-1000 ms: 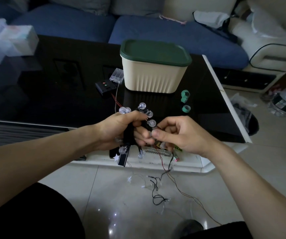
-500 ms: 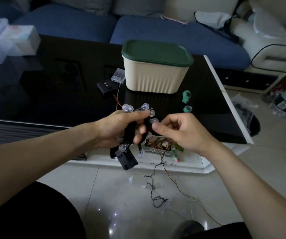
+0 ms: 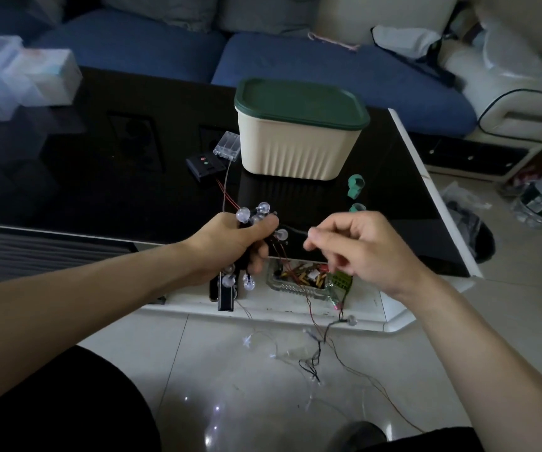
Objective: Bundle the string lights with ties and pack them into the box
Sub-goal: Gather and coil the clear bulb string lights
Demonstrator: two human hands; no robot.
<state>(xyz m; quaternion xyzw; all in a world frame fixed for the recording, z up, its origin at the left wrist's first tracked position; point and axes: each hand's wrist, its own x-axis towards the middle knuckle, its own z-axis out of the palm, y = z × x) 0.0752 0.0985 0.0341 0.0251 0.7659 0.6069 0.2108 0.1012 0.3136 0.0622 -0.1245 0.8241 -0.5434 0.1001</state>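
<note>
**Between the hands: bundle gripped, tie end pinched**

Over the near table edge, a gathered bundle of string lights [image 3: 256, 220], with clear round bulbs on thin dark wire, is clenched in the left hand [image 3: 230, 246]. A black strap-like tie [image 3: 295, 231] running out from the bundle is pinched between thumb and forefinger of the right hand [image 3: 361, 249]. Loose wire and bulbs [image 3: 312, 350] are trailed below both hands onto the pale glossy tiled floor [image 3: 230, 370]. Beyond the hands, a ribbed cream box [image 3: 295, 148] with a green lid is seen closed on the black glossy table [image 3: 100, 190]. Two green rolls [image 3: 355, 187] are noted just beyond the right hand. A blue sofa [image 3: 328, 70] is seen behind.
</note>
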